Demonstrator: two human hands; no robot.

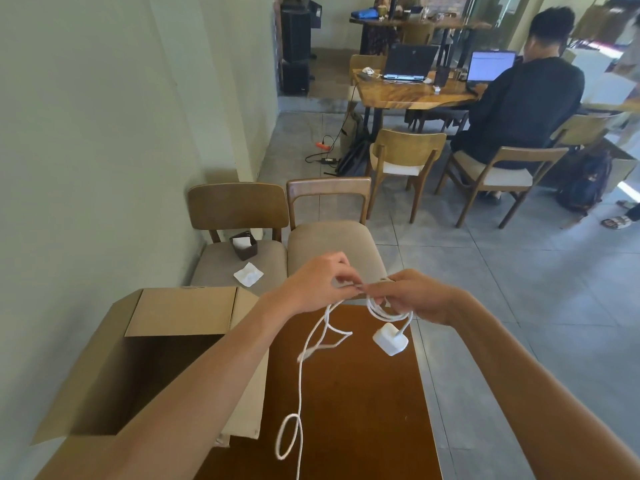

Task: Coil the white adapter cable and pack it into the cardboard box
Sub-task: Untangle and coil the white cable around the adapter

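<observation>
Both hands hold the white adapter cable (300, 375) above the far end of a dark wooden table (353, 410). My right hand (415, 296) grips a small coil of it, and the white adapter block (390, 339) hangs just below that hand. My left hand (318, 282) pinches the cable next to the right fingers. From there the loose cable drops in bends and a loop down toward the near table edge. The open cardboard box (166, 313) stands at the left of the table, partly behind my left forearm.
Two wooden chairs (325, 237) stand beyond the table, one bearing a dark tissue holder (243, 244) and a white tissue (248, 274). A wall runs along the left. A seated person (519, 109) works at a farther table with laptops. Grey tiled floor lies to the right.
</observation>
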